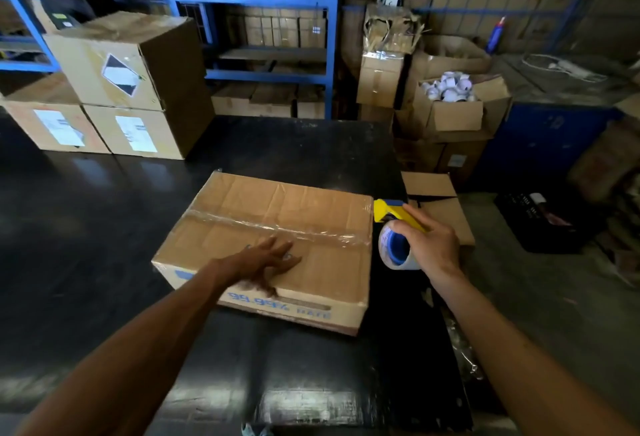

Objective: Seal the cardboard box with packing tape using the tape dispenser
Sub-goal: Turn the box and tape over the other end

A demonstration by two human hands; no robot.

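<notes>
A flat cardboard box (277, 214) with blue print on its near side lies on the black table (86, 228). A strip of clear tape (270, 226) runs across its top seam from left to right. My left hand (266, 262) rests flat on the box top, fingers spread, just below the tape. My right hand (429, 245) grips a yellow and blue tape dispenser (394, 231) with a clear roll, held just off the box's right edge at the end of the tape line.
Three stacked cardboard boxes (114, 89) stand at the table's far left. Blue shelving (270, 3) with cartons fills the back. An open box of white items (450, 103) and more boxes (440, 207) sit right of the table. A black crate (547, 221) lies on the floor.
</notes>
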